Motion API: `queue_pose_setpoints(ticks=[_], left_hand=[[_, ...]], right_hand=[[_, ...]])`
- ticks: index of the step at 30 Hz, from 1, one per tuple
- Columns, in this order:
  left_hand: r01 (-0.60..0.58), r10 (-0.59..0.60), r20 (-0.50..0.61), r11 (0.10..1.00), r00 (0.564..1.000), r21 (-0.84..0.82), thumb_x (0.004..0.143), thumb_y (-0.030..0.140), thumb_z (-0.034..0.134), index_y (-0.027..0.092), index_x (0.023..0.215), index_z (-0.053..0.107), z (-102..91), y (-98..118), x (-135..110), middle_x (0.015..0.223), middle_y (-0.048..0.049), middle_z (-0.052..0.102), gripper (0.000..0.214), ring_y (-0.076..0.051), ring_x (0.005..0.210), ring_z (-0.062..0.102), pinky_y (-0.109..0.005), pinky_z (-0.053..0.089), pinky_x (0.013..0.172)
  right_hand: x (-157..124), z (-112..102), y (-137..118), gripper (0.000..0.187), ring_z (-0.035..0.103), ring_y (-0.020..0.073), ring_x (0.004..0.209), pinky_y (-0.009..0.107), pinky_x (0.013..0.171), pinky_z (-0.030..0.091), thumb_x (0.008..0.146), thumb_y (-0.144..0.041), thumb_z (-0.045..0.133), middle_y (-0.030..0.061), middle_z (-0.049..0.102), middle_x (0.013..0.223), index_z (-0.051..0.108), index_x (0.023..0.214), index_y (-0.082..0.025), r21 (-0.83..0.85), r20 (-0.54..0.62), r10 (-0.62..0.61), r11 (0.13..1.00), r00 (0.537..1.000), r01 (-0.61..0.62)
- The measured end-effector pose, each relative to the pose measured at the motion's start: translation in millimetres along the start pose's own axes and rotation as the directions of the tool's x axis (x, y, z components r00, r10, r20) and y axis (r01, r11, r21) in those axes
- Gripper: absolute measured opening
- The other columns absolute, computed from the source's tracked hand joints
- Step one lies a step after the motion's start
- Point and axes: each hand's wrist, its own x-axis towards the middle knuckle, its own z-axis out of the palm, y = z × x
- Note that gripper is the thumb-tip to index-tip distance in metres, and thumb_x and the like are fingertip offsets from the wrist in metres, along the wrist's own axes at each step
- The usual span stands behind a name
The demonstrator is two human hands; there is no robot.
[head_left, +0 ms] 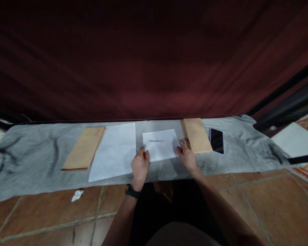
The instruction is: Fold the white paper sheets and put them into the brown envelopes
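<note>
A white sheet of paper (161, 150) lies partly folded in front of me, its near part bent up over the far part. My left hand (140, 164) pinches its left edge between thumb and fingers. At the right edge, my right hand (187, 156) grips the same sheet. Left of it rests a larger stack of white paper (115, 150); whether it is one sheet or more I cannot tell. Close beyond my right hand is a pile of brown envelopes (197, 135).
Another brown envelope pile (83, 148) lies at the left on the grey cloth (41, 147). A phone (217, 140) sits at the right. Behind hangs a dark red curtain (143, 68). A crumpled white scrap (77, 195) is on the tiled floor (53, 212).
</note>
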Motion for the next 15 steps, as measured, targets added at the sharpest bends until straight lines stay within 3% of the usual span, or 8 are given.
queue_pose_setpoints(ticks=[5,15], left_hand=[[-0.010,0.011,-0.010,0.994,1.000,0.110,0.104,0.035,0.042,0.020,0.113,0.068,4.1,5.0,7.1,0.102,-0.0098,0.076,0.031,-0.023,0.088,0.073,-0.029,0.049,0.070],[0.010,-0.012,0.007,0.980,1.000,0.199,0.104,0.036,0.040,0.019,0.115,0.066,5.7,14.7,23.6,0.096,-0.0109,0.077,0.033,-0.024,0.085,0.074,-0.031,0.050,0.070]], right_hand=[[10.5,5.5,-8.3,0.046,0.075,0.0230,0.098,0.028,0.081,0.055,0.104,-0.030,0.048,0.0116,0.076,0.117,0.045,0.148,-0.017,-0.129,0.018,0.004,0.992,1.000,-0.001],[25.1,6.1,-22.2,0.045,0.074,0.0234,0.097,0.029,0.080,0.053,0.106,-0.033,0.042,0.0135,0.072,0.125,0.047,0.148,-0.018,-0.244,-0.006,-0.002,0.970,1.000,0.000]])
